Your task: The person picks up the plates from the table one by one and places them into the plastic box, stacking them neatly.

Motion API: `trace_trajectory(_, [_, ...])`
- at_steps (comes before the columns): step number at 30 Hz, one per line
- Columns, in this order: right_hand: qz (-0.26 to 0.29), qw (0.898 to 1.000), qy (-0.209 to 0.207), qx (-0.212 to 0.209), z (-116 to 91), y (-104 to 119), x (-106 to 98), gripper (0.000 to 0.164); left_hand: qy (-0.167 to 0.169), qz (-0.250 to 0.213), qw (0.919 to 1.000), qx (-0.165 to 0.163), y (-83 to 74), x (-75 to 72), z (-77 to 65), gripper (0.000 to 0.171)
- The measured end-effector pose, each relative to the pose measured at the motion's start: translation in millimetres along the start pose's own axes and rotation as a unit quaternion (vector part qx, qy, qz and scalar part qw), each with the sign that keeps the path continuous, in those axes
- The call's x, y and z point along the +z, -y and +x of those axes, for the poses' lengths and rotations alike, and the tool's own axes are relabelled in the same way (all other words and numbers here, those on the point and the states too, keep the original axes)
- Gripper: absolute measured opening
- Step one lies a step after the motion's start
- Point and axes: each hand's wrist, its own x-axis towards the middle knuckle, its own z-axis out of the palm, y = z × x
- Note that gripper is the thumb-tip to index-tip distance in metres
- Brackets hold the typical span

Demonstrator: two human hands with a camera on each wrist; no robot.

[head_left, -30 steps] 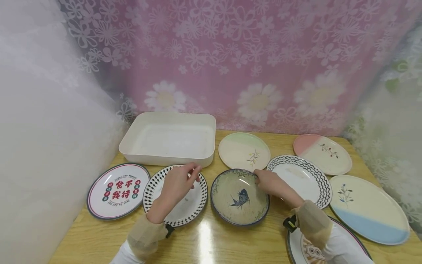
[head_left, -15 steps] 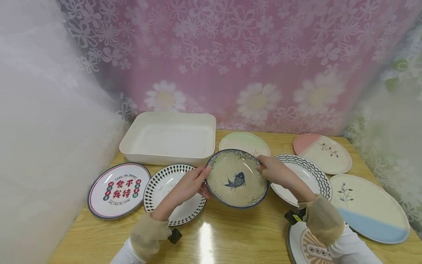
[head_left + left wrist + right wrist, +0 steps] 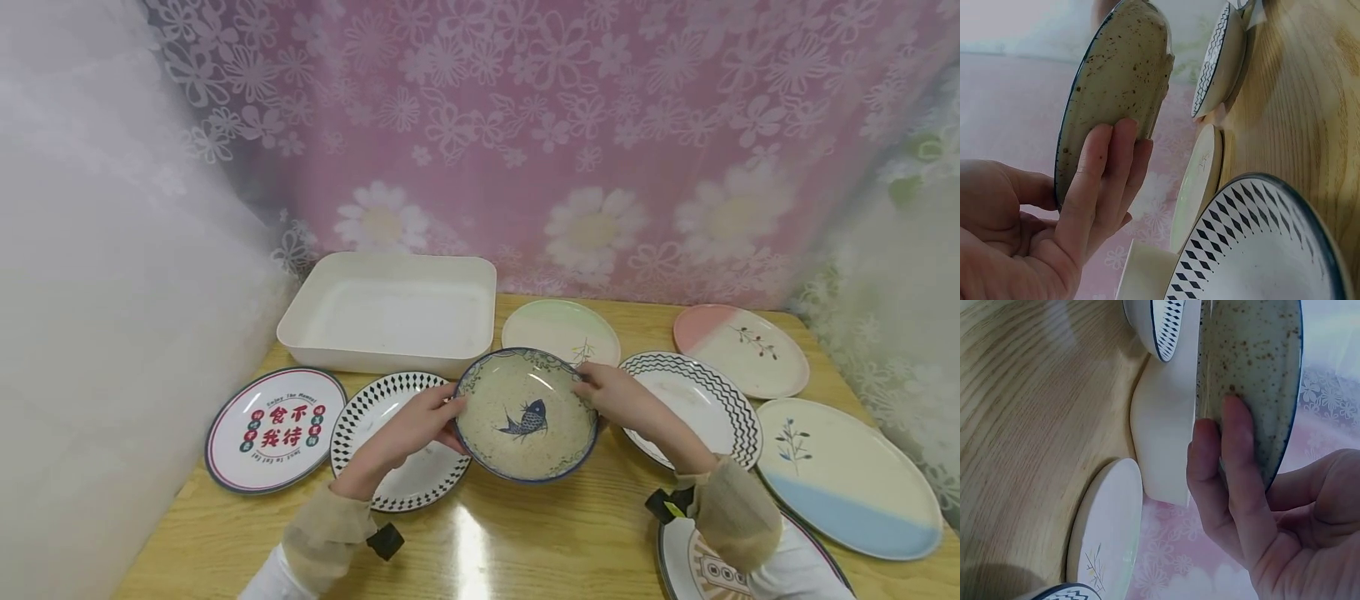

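A round beige dish with a blue fish (image 3: 527,421) and a blue rim hangs just above the table, held by both hands. My left hand (image 3: 422,421) pinches its left rim, thumb on top. In the left wrist view, that hand's fingers (image 3: 1088,169) lie along the speckled underside (image 3: 1122,75). My right hand (image 3: 618,400) grips the upper right rim. Its fingers (image 3: 1241,450) press on the underside in the right wrist view, with the thumb over the rim. Below the left hand lies a plate with a black diamond border (image 3: 390,492).
A white rectangular bin (image 3: 390,360) stands at the back left. A plate with red lettering (image 3: 247,417) lies left. Green-edged (image 3: 551,321), wavy-bordered (image 3: 675,400), pink-and-cream (image 3: 750,358) and blue-and-cream (image 3: 855,475) plates lie behind and right. Another plate (image 3: 682,558) sits under the right forearm.
The left hand has come over to the fish dish and taken its left rim. Both hands have lifted the dish off the table, then shifted it slightly left and a little down.
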Motion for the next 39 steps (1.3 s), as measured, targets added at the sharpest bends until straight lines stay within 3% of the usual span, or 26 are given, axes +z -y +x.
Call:
trace_trajectory(13, [0.092,0.995,0.033,-0.004,5.5,-5.5,6.5,0.033,0.012,-0.031,0.9994,-0.012,4.9,-15.2,-4.8,0.038])
trace_trajectory(26, [0.109,0.993,0.023,-0.027,10.9,2.9,4.3,0.051,-0.019,-0.032,0.9993,-0.004,2.3,-39.4,-7.7,0.040])
trace_trajectory(34, [0.106,0.993,0.027,-0.044,9.5,8.0,4.3,0.042,-0.066,-0.034,0.9971,-0.019,-2.4,-67.6,-3.4,0.043])
trace_trajectory(39, [0.097,0.993,0.032,-0.053,9.9,6.8,4.9,0.038,-0.104,-0.062,0.9925,-0.019,-1.7,-89.7,1.1,0.043])
